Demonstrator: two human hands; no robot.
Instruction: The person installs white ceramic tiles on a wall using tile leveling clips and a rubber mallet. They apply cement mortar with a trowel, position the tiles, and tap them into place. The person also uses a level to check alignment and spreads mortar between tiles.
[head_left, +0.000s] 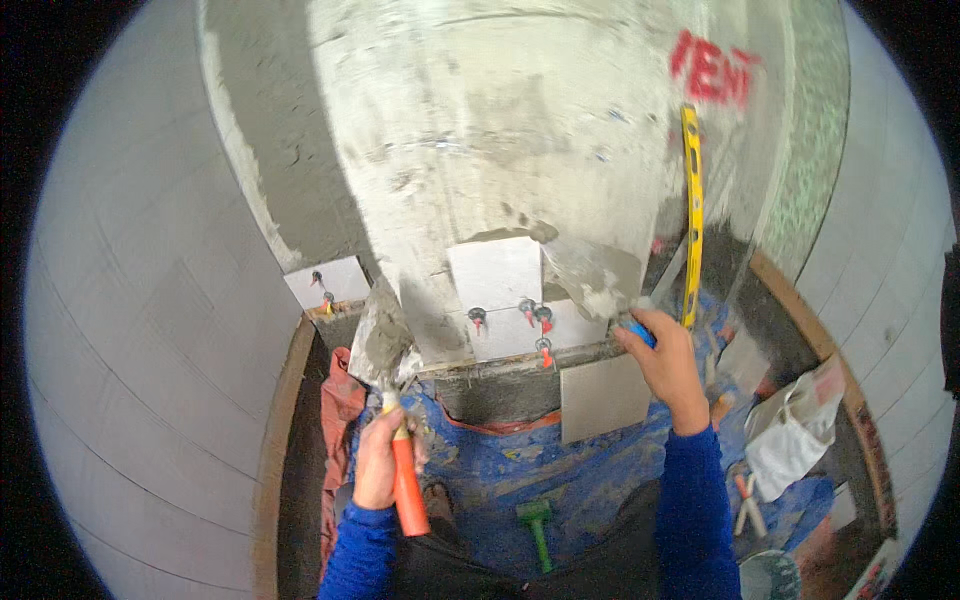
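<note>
My left hand (378,460) is closed round the orange handle of a pointed trowel (385,340), whose blade points up and carries grey mortar. My right hand (665,360) grips a blue-handled tool (638,332) close to the wall; its working end is blurred, so I cannot make out its exact kind. Just beyond it, wet mortar (605,275) is smeared on the wall, right of a white tile (495,270). Below that tile runs a lower row of tile (575,325). Black and red levelling clips (544,350) sit at the tile joints.
A yellow spirit level (692,200) stands against the wall at right. A loose tile (605,398) leans below the tiled row. On the blue tarp (490,490) lies a green mallet (537,530). At right are a white bag (795,430), pliers (748,505) and a bucket (770,578).
</note>
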